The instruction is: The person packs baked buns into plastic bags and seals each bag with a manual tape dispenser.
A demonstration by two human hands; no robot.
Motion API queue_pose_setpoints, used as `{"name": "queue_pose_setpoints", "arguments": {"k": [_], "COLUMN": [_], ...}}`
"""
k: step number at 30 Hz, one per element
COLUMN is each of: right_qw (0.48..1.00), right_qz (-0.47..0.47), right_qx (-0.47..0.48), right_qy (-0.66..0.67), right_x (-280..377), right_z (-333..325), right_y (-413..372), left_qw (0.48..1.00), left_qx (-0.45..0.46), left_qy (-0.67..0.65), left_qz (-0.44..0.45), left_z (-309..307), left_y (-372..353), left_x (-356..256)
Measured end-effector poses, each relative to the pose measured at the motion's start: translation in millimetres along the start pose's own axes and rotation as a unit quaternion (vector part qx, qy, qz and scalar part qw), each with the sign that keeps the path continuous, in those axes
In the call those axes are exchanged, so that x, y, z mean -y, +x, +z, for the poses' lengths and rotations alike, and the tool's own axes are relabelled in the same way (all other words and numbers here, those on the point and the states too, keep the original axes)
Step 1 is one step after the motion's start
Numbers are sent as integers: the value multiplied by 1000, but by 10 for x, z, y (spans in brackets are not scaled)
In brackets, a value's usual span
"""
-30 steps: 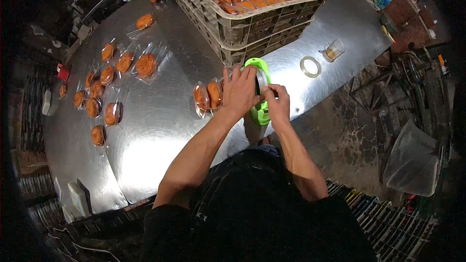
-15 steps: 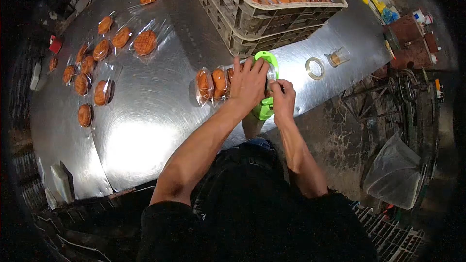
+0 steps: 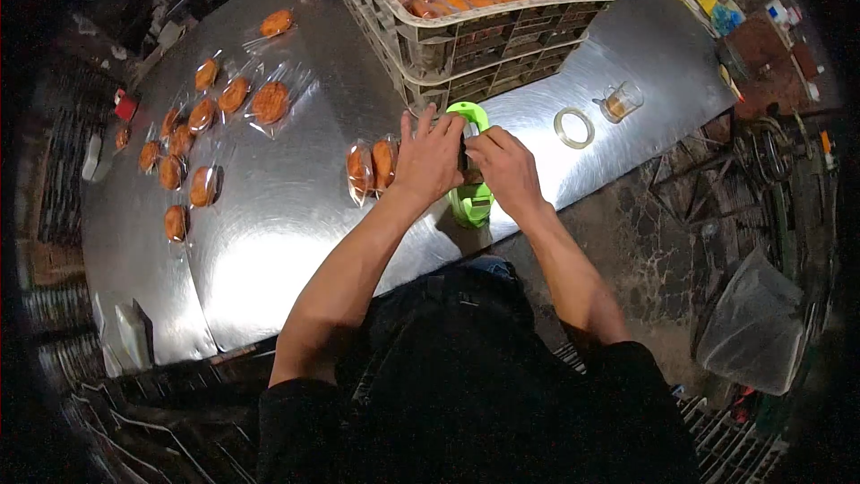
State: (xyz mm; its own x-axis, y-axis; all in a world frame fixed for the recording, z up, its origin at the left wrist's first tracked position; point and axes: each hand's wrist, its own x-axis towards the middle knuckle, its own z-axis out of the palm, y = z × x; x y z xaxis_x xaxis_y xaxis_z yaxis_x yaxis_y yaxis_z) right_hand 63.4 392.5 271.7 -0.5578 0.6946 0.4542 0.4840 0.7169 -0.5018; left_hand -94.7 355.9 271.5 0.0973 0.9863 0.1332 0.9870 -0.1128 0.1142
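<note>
My left hand (image 3: 430, 157) lies over the right end of a short row of bagged round pastries, its fingers stretched out and apart. Two of these, a bagged pastry (image 3: 359, 172) and another bagged pastry (image 3: 385, 164), show just left of it. A bright green tape-dispenser-like device (image 3: 471, 206) stands against my fingertips, between my hands. The fingers of my right hand (image 3: 506, 170) are closed in a pinch at the device's right side; what they hold is hidden. Whatever lies beneath my left palm is also covered.
A plastic crate (image 3: 502, 20) filled with bagged pastries stands behind the device. More bagged pastries (image 3: 270, 103) lie scattered on the left of the metal table (image 3: 287, 179). To the right are a tape roll (image 3: 573, 128) and a glass mug (image 3: 623, 102) with brown liquid.
My right hand has turned and risen slightly, its fingers now nearer my left hand. Both hands and the green device sit a little further left in view; the camera view has shifted.
</note>
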Motion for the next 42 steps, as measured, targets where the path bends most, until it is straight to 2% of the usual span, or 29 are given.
{"name": "queue_pose_setpoints", "arguments": {"k": [7,9,12,13,16,17,21,24,27,28,29,30,32,33,34,37,40,42], "right_qw": [990,990,988,987,989,994,998,996,984,992,992,982,945,927,943,915,860,839], "right_qz": [-124,-116,-124,-127,-93,-78,-40,-25,-57,40,89,168,306,357,322,397,455,479], "right_qx": [-14,1,42,58,90,60,42,76,165,91,45,45,-72,-87,-66,72,211,226], "right_qy": [-61,-76,-79,-86,-73,-44,-34,-43,22,77,76,76,86,74,59,-28,-94,-123], "right_x": [-194,-188,6,130,388,422,524,440,476,610,656,600,362,164,-210,-409,-227,-22], "right_z": [71,93,-170,-302,-487,-461,-347,-27,308,268,157,33,15,20,47,143,254,262], "right_y": [45,152,222,131,-422,-626,-1038,-1143,-1303,-1246,-1210,-1240,-1417,-1605,-1959,-2843,-3723,-4043], "left_qw": [997,996,993,993,978,981,978,976,970,970,967,963,953,947,940,927,941,938], "left_qx": [-20,-23,-45,-48,-19,-24,-52,-74,-117,-105,-93,-75,-46,-35,-23,-41,-66,-27], "left_qy": [-68,-77,-108,-103,-206,-187,-197,-204,-211,-216,-224,-236,-229,-227,-227,-141,-47,-2], "left_qz": [-18,-23,28,44,5,-36,-47,-31,4,-33,-73,-110,-192,-224,-254,-345,-328,-345], "left_z": [13,17,34,16,-142,-203,-352,-409,-415,-474,-508,-511,-361,-212,-97,89,147,265], "left_y": [-18,-35,-65,-91,-251,-307,-467,-576,-758,-818,-919,-1031,-1153,-1171,-1146,-923,-603,-414], "left_x": [-20,-30,115,186,433,483,676,699,884,1036,1156,1278,1732,2038,2315,2933,3226,3419]}}
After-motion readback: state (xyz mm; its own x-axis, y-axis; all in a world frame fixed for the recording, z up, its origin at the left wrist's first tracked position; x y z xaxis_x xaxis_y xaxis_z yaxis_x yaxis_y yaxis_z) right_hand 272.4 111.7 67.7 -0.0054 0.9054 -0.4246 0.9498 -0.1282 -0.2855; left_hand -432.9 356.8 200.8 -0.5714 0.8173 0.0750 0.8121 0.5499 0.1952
